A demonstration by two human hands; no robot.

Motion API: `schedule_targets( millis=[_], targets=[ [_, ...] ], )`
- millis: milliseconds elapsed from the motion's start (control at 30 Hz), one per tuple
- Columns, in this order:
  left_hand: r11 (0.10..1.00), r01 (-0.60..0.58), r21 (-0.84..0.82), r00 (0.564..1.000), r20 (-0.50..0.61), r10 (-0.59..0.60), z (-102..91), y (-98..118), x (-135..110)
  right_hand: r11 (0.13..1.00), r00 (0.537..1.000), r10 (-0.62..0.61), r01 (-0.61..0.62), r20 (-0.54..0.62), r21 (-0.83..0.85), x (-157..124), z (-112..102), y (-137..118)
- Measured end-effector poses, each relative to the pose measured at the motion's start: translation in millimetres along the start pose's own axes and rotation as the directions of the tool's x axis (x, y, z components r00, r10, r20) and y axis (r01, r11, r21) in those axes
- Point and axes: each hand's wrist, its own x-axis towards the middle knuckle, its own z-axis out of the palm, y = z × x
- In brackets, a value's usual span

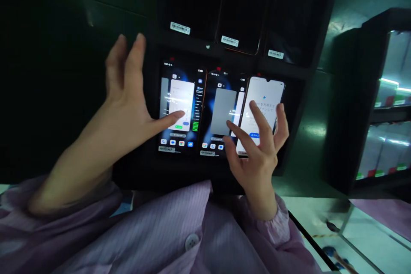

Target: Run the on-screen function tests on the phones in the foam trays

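Three lit smartphones lie side by side in a black tray (295, 137). My left hand (128, 102) is spread, its thumb over the screen of the left smartphone (175, 90), which shows a white app card. Over the middle smartphone (221, 107), with a grey card on its screen, is the index fingertip of my right hand (260, 150). The other fingers of that hand are apart above the right smartphone (268, 94), whose white page has a blue button. Whether the fingertips touch the glass I cannot tell. Neither hand holds anything.
Above the lit row lie three dark smartphones (242, 8) with barcode stickers. At the right stands another black tray (349, 107) with several bright-screened devices. A green work surface (308, 171) lies under the trays.
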Motion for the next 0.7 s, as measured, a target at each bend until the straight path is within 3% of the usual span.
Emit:
schedule_targets(
  millis=[133, 233, 400, 700],
  targets=[
    [0.995, -0.09, 0.035, 0.996, -0.016, 0.091, 10.0, 15, -3, 0.996, 0.992, 0.069, -0.075, -0.101, -0.053, -2, 2, 2],
    [0.991, -0.136, 0.01, 0.991, 0.003, 0.136, 4.2, 16, -1, 0.998, 0.995, 0.039, -0.043, -0.092, -0.042, -1, 2, 0],
    [0.993, -0.053, -0.103, 0.997, 0.051, 0.058, -11.1, 9, 5, 1.0, 1.0, -0.012, 0.012, -0.021, 0.014, 1, 0, -1],
    [0.99, -0.042, -0.137, 0.994, 0.096, 0.055, -13.5, -3, 7, 0.999, 0.999, 0.013, -0.012, -0.044, 0.037, 1, 0, 0]
  ],
)
